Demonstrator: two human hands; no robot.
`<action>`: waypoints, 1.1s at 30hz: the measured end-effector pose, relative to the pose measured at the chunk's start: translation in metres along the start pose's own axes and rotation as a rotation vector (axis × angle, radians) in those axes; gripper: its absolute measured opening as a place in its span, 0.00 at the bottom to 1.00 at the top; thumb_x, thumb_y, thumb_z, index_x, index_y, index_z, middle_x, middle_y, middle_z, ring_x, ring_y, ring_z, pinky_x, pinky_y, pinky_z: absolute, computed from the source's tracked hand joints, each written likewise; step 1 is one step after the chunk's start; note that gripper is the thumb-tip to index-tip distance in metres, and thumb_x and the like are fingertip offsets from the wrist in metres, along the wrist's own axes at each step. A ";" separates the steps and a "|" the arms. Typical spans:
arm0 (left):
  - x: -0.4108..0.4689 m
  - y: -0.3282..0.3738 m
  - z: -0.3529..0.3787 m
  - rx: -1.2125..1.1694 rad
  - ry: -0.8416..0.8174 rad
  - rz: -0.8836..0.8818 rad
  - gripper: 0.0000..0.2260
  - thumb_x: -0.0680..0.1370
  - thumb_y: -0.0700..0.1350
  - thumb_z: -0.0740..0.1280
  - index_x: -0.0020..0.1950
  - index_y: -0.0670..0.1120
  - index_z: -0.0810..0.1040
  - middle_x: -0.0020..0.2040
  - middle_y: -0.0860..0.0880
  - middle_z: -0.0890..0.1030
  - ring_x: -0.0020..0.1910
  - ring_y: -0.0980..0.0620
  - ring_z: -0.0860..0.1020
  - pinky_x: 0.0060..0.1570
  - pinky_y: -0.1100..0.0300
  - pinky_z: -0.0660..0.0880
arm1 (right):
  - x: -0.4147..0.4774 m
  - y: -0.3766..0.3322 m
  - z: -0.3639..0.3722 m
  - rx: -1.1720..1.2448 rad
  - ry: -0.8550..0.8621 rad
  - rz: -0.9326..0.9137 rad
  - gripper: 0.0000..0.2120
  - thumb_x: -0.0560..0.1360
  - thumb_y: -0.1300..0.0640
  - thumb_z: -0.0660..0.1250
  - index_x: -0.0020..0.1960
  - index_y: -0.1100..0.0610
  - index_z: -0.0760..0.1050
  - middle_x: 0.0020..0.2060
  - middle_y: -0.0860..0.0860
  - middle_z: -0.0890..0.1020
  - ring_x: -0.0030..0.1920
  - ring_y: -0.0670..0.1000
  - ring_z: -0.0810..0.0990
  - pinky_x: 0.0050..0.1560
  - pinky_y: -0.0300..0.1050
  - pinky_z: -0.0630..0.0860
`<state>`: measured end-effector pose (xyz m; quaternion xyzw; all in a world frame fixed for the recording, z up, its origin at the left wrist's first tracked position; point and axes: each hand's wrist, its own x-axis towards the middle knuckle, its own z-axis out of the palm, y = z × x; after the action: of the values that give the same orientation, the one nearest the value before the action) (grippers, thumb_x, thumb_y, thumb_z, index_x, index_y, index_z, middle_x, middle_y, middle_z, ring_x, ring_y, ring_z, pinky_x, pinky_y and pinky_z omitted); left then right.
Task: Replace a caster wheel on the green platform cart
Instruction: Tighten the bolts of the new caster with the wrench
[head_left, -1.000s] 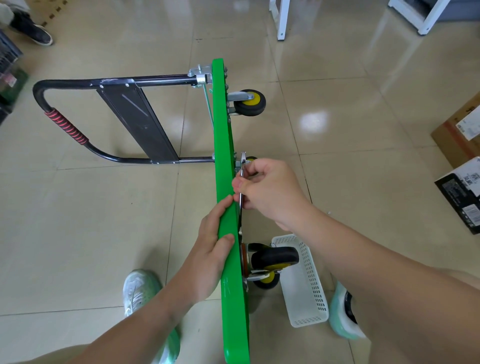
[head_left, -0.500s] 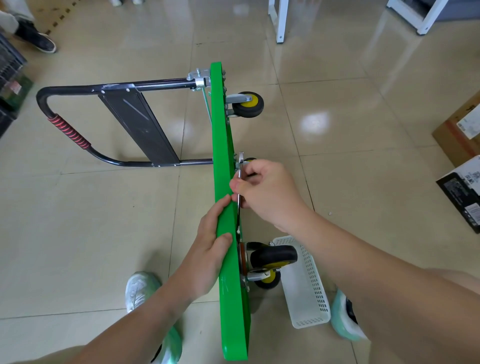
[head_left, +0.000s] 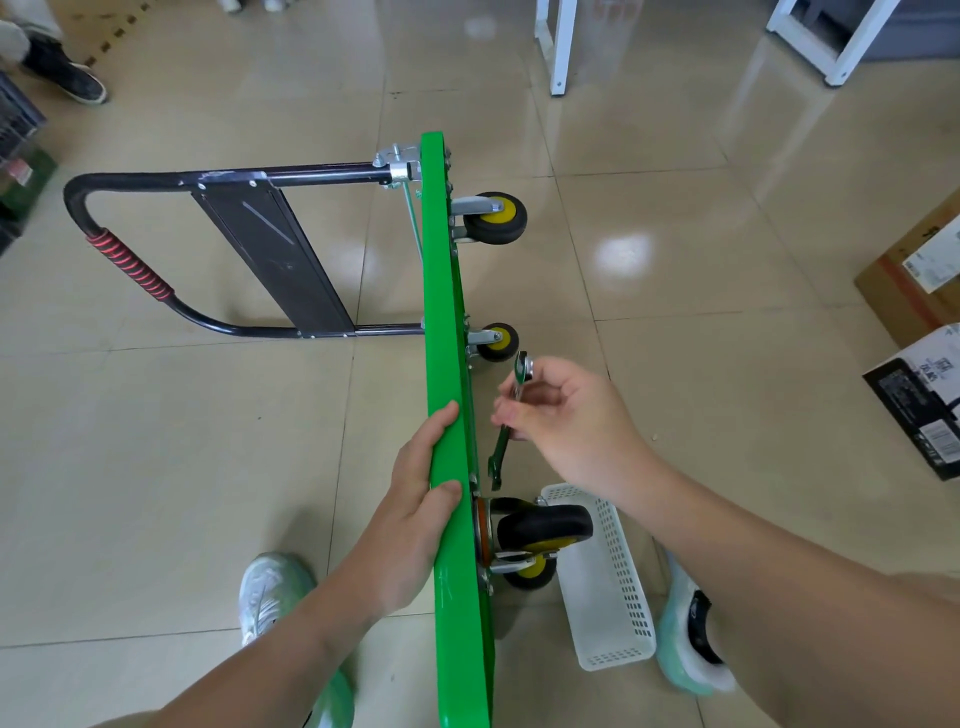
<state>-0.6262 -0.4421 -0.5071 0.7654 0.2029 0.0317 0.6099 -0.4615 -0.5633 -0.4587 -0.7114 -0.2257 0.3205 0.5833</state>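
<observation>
The green platform cart (head_left: 441, 312) stands on its long edge, underside facing right, with its black handle (head_left: 171, 244) lying flat on the floor to the left. My left hand (head_left: 415, 504) grips the cart's top edge. My right hand (head_left: 566, 421) pinches a slim metal wrench (head_left: 511, 421) a short way right of the deck, apart from it. Black casters with yellow hubs stick out to the right: a far caster (head_left: 493, 218), a middle caster (head_left: 497, 342) and a near caster (head_left: 540, 530) just below the wrench tip.
A white perforated basket (head_left: 608, 587) lies on the tiled floor beside the near caster. My two shoes flank the cart. Cardboard boxes (head_left: 919, 332) sit at the right edge, white table legs (head_left: 556, 47) at the back, another person's shoe at far left.
My right hand has pulled the wrench away from the deck's underside, out to the right. My left hand keeps its hold on the edge.
</observation>
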 end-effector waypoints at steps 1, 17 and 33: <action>0.000 0.001 0.000 0.000 -0.001 0.001 0.30 0.75 0.58 0.57 0.76 0.75 0.56 0.81 0.62 0.60 0.79 0.59 0.61 0.80 0.48 0.59 | 0.000 0.002 0.002 0.001 -0.005 -0.003 0.08 0.75 0.65 0.72 0.47 0.54 0.79 0.42 0.53 0.87 0.46 0.51 0.87 0.48 0.44 0.83; 0.000 0.006 0.000 -0.033 0.009 -0.048 0.30 0.78 0.48 0.58 0.76 0.72 0.58 0.78 0.66 0.61 0.77 0.66 0.61 0.78 0.58 0.60 | 0.022 0.024 0.021 0.017 -0.087 0.092 0.07 0.75 0.64 0.73 0.48 0.54 0.79 0.43 0.55 0.87 0.47 0.56 0.87 0.52 0.59 0.83; 0.002 0.003 -0.003 0.012 -0.011 -0.036 0.29 0.76 0.62 0.62 0.76 0.74 0.57 0.76 0.70 0.62 0.78 0.68 0.59 0.71 0.73 0.58 | 0.059 0.051 0.011 0.185 -0.093 0.345 0.03 0.77 0.63 0.71 0.50 0.60 0.78 0.38 0.54 0.86 0.39 0.54 0.86 0.46 0.50 0.84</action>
<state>-0.6248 -0.4390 -0.5042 0.7654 0.2136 0.0153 0.6069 -0.4309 -0.5255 -0.5207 -0.6674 -0.0969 0.4677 0.5714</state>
